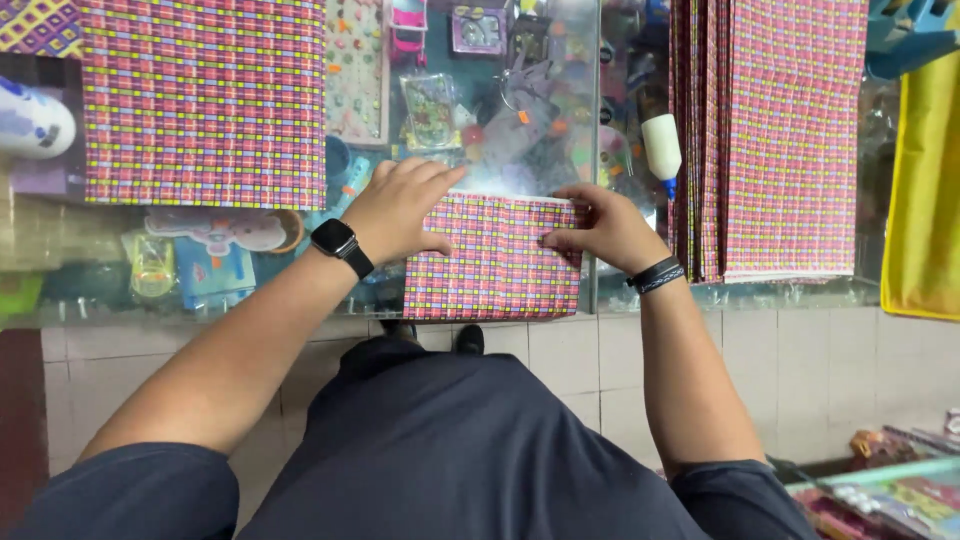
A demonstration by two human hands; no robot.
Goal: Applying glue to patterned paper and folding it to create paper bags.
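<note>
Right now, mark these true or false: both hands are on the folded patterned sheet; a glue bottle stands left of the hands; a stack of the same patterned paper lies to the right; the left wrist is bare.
1. Both hands, left hand and right hand, rest on the folded patterned sheet: true.
2. Glue bottle left of the hands: false; the glue bottle is up to the right.
3. Stack of patterned paper to the right: true.
4. Left wrist bare: false; it wears a black watch.

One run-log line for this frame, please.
left hand: flat on folded patterned paper | right hand: pinching its right edge | paper: on glass counter | glue bottle: beside
</note>
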